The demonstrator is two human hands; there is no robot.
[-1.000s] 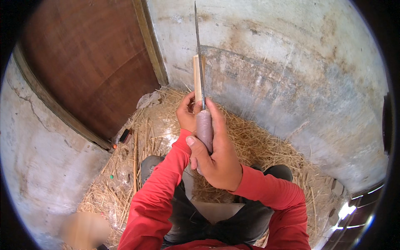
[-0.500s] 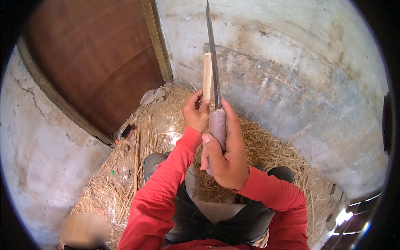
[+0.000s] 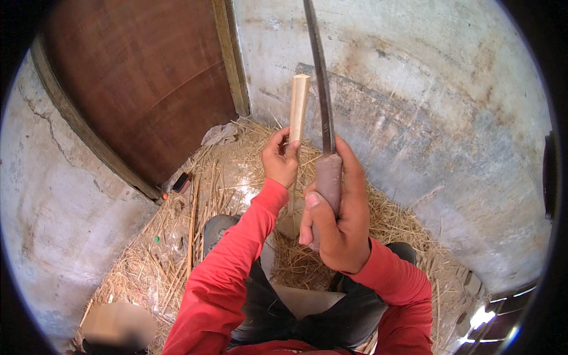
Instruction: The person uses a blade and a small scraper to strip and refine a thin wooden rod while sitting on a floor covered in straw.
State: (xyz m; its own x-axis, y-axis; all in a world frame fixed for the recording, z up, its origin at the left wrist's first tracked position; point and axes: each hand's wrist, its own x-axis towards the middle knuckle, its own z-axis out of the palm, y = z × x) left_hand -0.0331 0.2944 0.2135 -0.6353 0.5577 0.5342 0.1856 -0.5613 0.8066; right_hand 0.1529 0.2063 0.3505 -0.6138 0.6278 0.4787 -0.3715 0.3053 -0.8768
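My left hand (image 3: 280, 158) grips a pale wooden stick (image 3: 299, 106) near its lower part, fingers and thumb closed round it. The stick stands upright, with flat cut faces and a squared top end. Just to its right, my right hand (image 3: 340, 219) is wrapped round the thick purplish-grey handle of a large knife (image 3: 324, 89). Its long dark blade points up and away, leaning slightly left, and its tip runs out of the top of the picture. Between blade and stick there is a gap.
Straw and wood shavings (image 3: 390, 213) cover the floor round my legs. A long thin strip of wood (image 3: 192, 219) lies left of my knee. Ahead stands a stained wall (image 3: 414, 100), with a brown door (image 3: 142, 77) to the left. A small dark object (image 3: 181, 182) lies near the door frame.
My right hand has moved the knife to the right, away from the stick. The stick has turned a little in my left hand, which stays nearly in place.
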